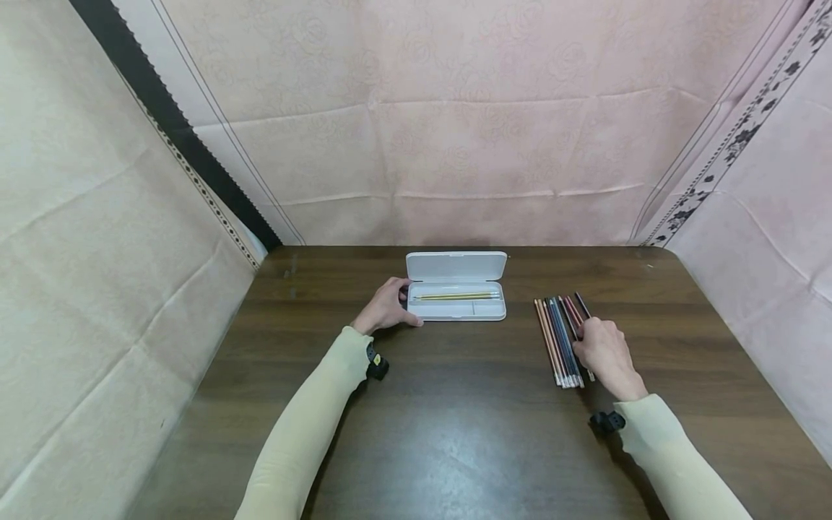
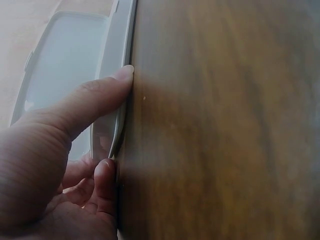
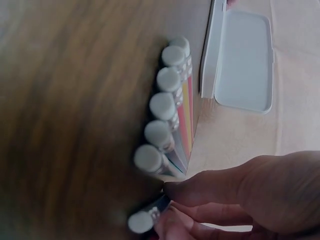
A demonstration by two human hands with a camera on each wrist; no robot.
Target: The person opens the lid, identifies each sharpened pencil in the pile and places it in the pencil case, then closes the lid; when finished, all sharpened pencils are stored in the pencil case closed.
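Observation:
A white pencil case point(image 1: 457, 310) lies on the table with its lid point(image 1: 456, 266) raised at the back. Yellowish pencils point(image 1: 455, 296) lie inside it. My left hand point(image 1: 388, 307) holds the case by its left end, the thumb point(image 2: 107, 95) along the front wall and the fingers curled at the end. On the right, several pencils point(image 1: 557, 343) lie side by side, white eraser tips point(image 3: 162, 106) toward me. My right hand point(image 1: 606, 352) pinches a dark pencil point(image 1: 582, 304) at the right side of this row, between thumb and fingers; its white eraser end point(image 3: 141, 222) pokes out below.
The brown wooden table point(image 1: 429, 426) runs back to a pale patterned cloth point(image 1: 455, 144), which also hangs at both sides. Bare tabletop lies between the case and the pencil row. Dark wrist cameras point(image 1: 377, 362) sit at both sleeve cuffs.

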